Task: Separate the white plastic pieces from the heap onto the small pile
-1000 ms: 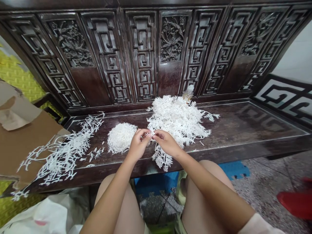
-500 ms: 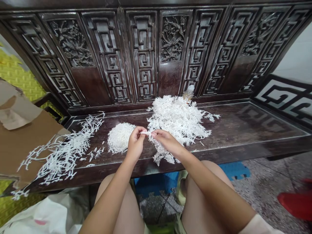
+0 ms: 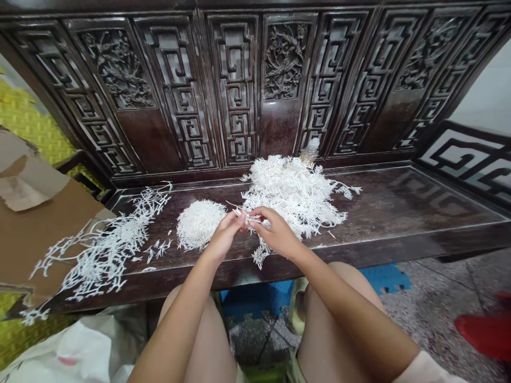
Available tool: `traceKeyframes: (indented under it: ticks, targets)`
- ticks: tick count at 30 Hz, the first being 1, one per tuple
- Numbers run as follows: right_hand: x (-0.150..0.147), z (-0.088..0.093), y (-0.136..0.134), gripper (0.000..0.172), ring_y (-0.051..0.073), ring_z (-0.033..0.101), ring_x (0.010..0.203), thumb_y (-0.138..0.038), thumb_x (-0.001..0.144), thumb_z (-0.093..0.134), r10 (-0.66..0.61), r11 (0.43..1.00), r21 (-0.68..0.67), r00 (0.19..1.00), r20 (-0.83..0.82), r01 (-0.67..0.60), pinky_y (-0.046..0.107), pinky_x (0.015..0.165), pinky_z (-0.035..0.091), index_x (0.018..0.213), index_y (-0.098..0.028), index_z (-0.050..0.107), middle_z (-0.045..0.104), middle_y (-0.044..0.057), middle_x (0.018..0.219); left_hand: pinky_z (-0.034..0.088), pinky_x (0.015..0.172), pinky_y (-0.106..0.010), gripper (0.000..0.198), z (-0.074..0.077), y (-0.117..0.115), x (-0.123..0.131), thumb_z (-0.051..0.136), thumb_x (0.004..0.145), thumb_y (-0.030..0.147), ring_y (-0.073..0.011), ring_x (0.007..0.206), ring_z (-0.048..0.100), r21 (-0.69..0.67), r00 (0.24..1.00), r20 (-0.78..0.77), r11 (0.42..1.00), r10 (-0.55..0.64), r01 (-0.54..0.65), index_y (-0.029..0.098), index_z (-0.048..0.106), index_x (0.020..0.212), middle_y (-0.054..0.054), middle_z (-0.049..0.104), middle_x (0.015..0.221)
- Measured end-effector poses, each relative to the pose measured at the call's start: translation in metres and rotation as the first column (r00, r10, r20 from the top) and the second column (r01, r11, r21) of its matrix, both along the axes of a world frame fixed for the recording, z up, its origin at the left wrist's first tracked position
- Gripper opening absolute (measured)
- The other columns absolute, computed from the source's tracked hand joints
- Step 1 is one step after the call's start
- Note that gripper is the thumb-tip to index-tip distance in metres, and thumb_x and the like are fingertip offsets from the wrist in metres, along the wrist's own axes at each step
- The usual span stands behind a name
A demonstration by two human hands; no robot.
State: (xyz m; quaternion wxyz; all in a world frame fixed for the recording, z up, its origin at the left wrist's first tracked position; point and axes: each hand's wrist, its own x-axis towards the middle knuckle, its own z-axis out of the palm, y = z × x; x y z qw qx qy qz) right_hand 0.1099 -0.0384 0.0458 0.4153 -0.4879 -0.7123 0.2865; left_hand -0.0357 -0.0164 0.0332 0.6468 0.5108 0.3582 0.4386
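Observation:
Both of my hands meet over the bench, pinching a small white plastic sprig (image 3: pixel 250 218) between them. My left hand (image 3: pixel 228 232) has its thumb and fingers closed on the sprig's left end, where a thin stem sticks out. My right hand (image 3: pixel 275 229) pinches the other end between thumb and forefinger. Just behind my right hand spreads a large pile of white leafy sprigs (image 3: pixel 287 186). Left of my left hand lies a rounded heap of small white pieces (image 3: pixel 197 223). Farther left are bare, branching white stems (image 3: pixel 115 244).
The dark wooden bench (image 3: pixel 391 207) has a carved lattice back (image 3: pixel 275 127). A capped clear bottle (image 3: pixel 310 150) stands behind the large pile. Cardboard (image 3: pixel 48 229) is at the left end, a white bag (image 3: pixel 80 346) at lower left. Loose bits (image 3: pixel 158 250) lie near the bare stems.
My hands have dropped slightly and turned inward, closer together. The sprig between them has shifted, and a thin stem now points up and left from my left fingers.

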Motion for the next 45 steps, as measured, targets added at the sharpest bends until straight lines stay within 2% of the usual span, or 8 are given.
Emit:
traceKeyframes:
  ticks: [6,12,18,21,26,31,35,45]
  targets:
    - [0.000,-0.001,0.001,0.018,0.012,0.045,0.069,-0.035,0.078,0.046,0.069,0.985,-0.152,0.996,-0.050,-0.076,0.025,0.068,0.036,0.083,-0.018,0.052,0.051,0.000,0.075,0.034,0.064,-0.021,0.019,-0.001,0.003,-0.002,0.060,0.068,0.033,-0.0088,0.067,0.043,0.039,0.997,0.013,0.996,0.080,-0.080,0.016,0.055,0.075,0.000,0.049,0.074]
    - [0.000,0.001,0.003,0.027,0.011,0.043,0.068,-0.039,0.081,0.040,0.108,0.972,-0.189,0.979,-0.173,-0.140,0.024,0.068,0.034,0.074,-0.016,0.053,0.048,-0.001,0.070,0.034,0.064,-0.020,0.018,0.000,0.002,0.001,0.061,0.068,0.033,-0.0084,0.069,0.042,0.019,0.991,0.067,0.993,0.119,-0.121,0.018,0.056,0.077,0.001,0.049,0.077]
    - [0.000,0.004,0.004,0.022,0.012,0.047,0.070,-0.036,0.077,0.045,0.070,0.946,-0.284,0.952,-0.297,-0.158,0.024,0.068,0.035,0.072,-0.017,0.055,0.052,-0.001,0.070,0.036,0.063,-0.020,0.021,0.000,0.002,0.001,0.062,0.066,0.036,-0.0086,0.070,0.044,-0.064,0.987,0.141,0.996,0.072,-0.063,0.018,0.055,0.077,0.000,0.049,0.080]
    - [0.002,0.000,0.003,0.022,0.012,0.048,0.067,-0.036,0.077,0.045,0.043,0.973,-0.216,0.979,-0.201,-0.087,0.024,0.064,0.036,0.075,-0.018,0.057,0.055,0.000,0.071,0.037,0.067,-0.022,0.025,0.000,0.003,0.000,0.059,0.068,0.038,-0.0105,0.074,0.047,0.054,0.993,-0.023,0.992,0.117,-0.115,0.019,0.056,0.085,-0.002,0.051,0.082]
    - [0.002,-0.005,0.000,0.023,0.012,0.047,0.059,-0.032,0.080,0.042,-0.121,0.993,0.010,0.987,0.103,0.121,0.025,0.061,0.033,0.076,-0.019,0.061,0.059,0.001,0.066,0.038,0.068,-0.023,0.037,-0.002,0.002,0.000,0.062,0.064,0.038,-0.0114,0.074,0.050,0.264,0.894,-0.260,0.917,0.366,-0.298,0.019,0.048,0.092,-0.001,0.052,0.081]
    - [0.000,-0.006,0.000,0.016,0.012,0.049,0.061,-0.020,0.076,0.047,-0.190,0.977,0.146,0.946,0.262,0.156,0.027,0.068,0.031,0.080,-0.021,0.062,0.062,-0.001,0.067,0.037,0.062,-0.023,0.024,-0.002,-0.006,0.005,0.057,0.067,0.040,-0.0102,0.064,0.046,0.429,0.800,-0.451,0.882,0.395,-0.194,0.018,0.047,0.074,0.001,0.049,0.069]
    - [0.000,-0.006,0.001,0.018,0.014,0.051,0.067,-0.017,0.074,0.049,-0.237,0.965,0.186,0.922,0.307,0.187,0.028,0.071,0.029,0.086,-0.022,0.062,0.062,0.000,0.070,0.037,0.064,-0.023,0.015,-0.002,-0.011,0.010,0.048,0.074,0.033,-0.0107,0.063,0.047,0.566,0.739,-0.486,0.812,0.467,-0.141,0.018,0.048,0.070,0.001,0.050,0.066]
    - [-0.006,-0.006,-0.003,0.016,0.013,0.046,0.064,-0.021,0.077,0.043,-0.164,0.982,0.139,0.940,0.300,0.127,0.030,0.072,0.029,0.088,-0.019,0.054,0.055,0.001,0.067,0.036,0.061,-0.023,0.014,-0.002,-0.008,0.012,0.047,0.073,0.030,-0.0117,0.063,0.047,0.473,0.799,-0.429,0.858,0.422,-0.199,0.018,0.052,0.069,0.000,0.052,0.066]
